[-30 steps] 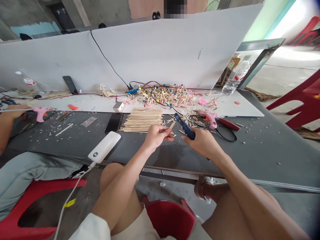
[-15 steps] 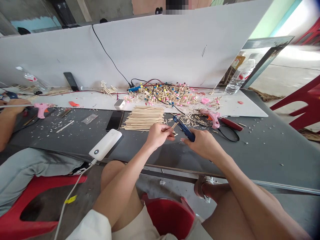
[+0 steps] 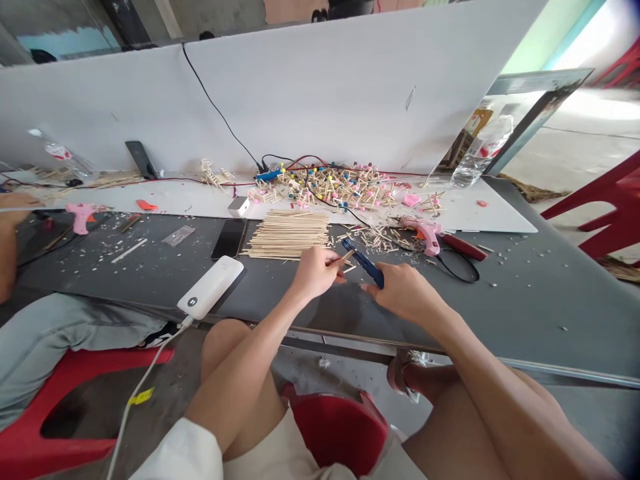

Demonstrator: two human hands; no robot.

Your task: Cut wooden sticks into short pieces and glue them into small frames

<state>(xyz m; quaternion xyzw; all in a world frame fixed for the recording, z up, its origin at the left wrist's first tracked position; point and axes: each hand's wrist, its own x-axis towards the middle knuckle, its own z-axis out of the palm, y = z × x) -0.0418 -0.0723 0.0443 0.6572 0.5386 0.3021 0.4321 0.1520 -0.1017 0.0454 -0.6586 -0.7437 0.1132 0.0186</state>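
Observation:
My left hand (image 3: 316,272) is closed in a pinch around a short wooden stick (image 3: 346,256), whose end points up to the right. In my right hand (image 3: 407,288) is a dark blue pliers-like cutter (image 3: 366,264), its handles mostly hidden by my palm and fingers. The cutter's head meets the end of the stick; whether the jaws touch it I cannot make out. Just beyond my left hand lies a flat row of long wooden sticks (image 3: 287,233). Short cut stick pieces (image 3: 373,239) are scattered behind the cutter.
A heap of small stick pieces with coloured balls (image 3: 340,187) lies at the back. To the right are a pink glue gun (image 3: 424,235) and a red-handled tool (image 3: 463,247). A phone (image 3: 229,239) and a white power bank (image 3: 211,287) lie left. A co-worker's arm (image 3: 9,243) shows far left.
The cutter in my right hand has shifted slightly left, its head now closer to my left hand and over the stick. The co-worker's hand has moved left.

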